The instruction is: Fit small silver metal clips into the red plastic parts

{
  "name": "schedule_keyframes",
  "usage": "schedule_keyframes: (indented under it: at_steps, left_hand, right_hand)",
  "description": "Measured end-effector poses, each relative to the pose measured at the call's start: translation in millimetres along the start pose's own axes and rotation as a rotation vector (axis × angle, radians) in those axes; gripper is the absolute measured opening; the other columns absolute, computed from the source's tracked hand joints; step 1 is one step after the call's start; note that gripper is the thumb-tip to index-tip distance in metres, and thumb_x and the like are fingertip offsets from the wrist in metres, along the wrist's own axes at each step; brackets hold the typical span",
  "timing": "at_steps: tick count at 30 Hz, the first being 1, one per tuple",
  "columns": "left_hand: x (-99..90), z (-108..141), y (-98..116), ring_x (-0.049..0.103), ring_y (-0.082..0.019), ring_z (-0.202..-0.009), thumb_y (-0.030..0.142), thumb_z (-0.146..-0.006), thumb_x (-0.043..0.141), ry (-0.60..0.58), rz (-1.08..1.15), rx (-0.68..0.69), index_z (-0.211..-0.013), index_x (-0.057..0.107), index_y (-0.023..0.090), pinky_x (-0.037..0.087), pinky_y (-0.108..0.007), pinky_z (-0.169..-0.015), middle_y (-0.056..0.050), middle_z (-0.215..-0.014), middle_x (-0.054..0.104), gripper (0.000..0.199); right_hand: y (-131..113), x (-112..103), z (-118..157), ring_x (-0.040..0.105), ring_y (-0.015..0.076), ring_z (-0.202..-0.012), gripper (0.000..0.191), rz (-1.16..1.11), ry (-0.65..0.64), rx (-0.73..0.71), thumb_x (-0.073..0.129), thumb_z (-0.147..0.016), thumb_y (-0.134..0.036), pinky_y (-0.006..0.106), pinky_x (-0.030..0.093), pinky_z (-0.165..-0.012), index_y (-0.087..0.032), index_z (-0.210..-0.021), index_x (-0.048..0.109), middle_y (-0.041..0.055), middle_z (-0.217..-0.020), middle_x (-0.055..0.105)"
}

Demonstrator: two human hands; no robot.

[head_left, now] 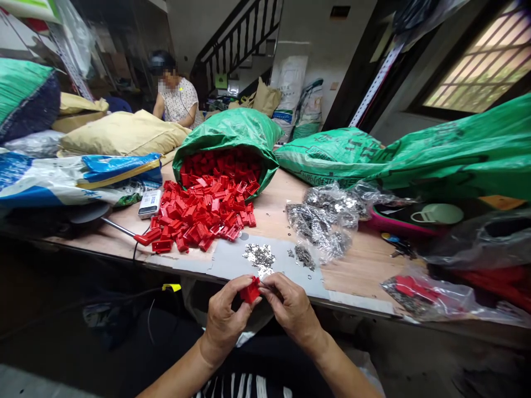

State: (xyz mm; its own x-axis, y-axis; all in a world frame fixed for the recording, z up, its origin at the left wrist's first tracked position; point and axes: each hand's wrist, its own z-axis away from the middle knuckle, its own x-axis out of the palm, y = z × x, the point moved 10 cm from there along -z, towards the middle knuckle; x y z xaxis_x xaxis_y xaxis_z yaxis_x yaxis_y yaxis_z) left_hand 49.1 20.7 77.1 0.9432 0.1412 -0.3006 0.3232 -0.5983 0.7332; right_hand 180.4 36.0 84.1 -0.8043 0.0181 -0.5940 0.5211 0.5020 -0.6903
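My left hand (226, 314) is closed around a small red plastic part (249, 291), held just off the table's front edge. Thumb and fingers of my right hand (293, 308) are pinched together right at that part's side. Whatever sits in that pinch is too small or too hidden to make out. Just beyond my hands, a pile of small shiny metal pieces (259, 255) lies on a grey sheet (228, 265). To its right is a smaller heap of darker metal pieces (305, 256). A large heap of similar red plastic parts (203, 213) spills from a green sack (236, 122).
Clear plastic bags of metal pieces (323, 221) lie right of centre. Farther right are a pale green cup (437, 214) and a bag with red and metal parts (427, 293). A white device (150, 204) stands left. Behind the sacks, another person (178, 99) sits.
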Motion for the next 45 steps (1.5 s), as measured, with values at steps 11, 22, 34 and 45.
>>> schedule_keyframes:
  at_steps: [11,22,34,45]
  left_hand:
    - [0.3,1.0,-7.6,0.069,-0.021,-0.093,0.018,-0.077,0.067,-0.013,0.027,-0.11,-0.108,0.061,0.022,0.057,-0.032,-0.083,-0.006,-0.102,0.072,0.032]
    - [0.4,2.5,0.2,0.069,-0.02,-0.095,0.012,-0.076,0.065,-0.027,0.031,-0.05,-0.109,0.061,0.023,0.056,-0.03,-0.085,-0.005,-0.104,0.072,0.035]
    - [2.1,3.4,-0.3,0.068,-0.022,-0.098,0.015,-0.078,0.064,-0.057,-0.018,-0.068,-0.11,0.058,0.026,0.045,-0.045,-0.102,-0.003,-0.102,0.073,0.034]
    - [12.2,21.1,-6.8,0.066,-0.021,-0.099,0.01,-0.078,0.062,-0.146,0.062,-0.111,-0.11,0.058,0.025,0.055,-0.035,-0.086,-0.006,-0.105,0.071,0.036]
  right_hand:
    - [2.3,4.8,-2.7,0.056,0.0164,-0.074,0.01,0.039,-0.101,0.024,0.047,-0.089,-0.017,0.028,0.046,-0.068,-0.022,-0.091,0.055,0.0035,-0.081,0.058]
    - [-0.8,7.8,-5.5,0.055,0.0163,-0.081,0.013,-0.038,-0.212,0.042,0.047,-0.089,-0.016,0.028,0.044,-0.074,-0.02,-0.09,0.059,0.0044,-0.085,0.059]
    - [37.1,18.2,-2.3,0.043,0.0112,-0.068,0.02,-0.357,-0.238,0.319,0.059,-0.084,-0.036,0.023,0.037,-0.063,-0.018,-0.079,0.05,-0.0036,-0.072,0.047]
    - [50.5,61.3,30.5,0.03,0.0064,-0.054,0.041,-0.842,-0.353,0.546,0.065,-0.075,-0.053,0.018,0.024,-0.048,-0.021,-0.082,0.04,-0.007,-0.068,0.039]
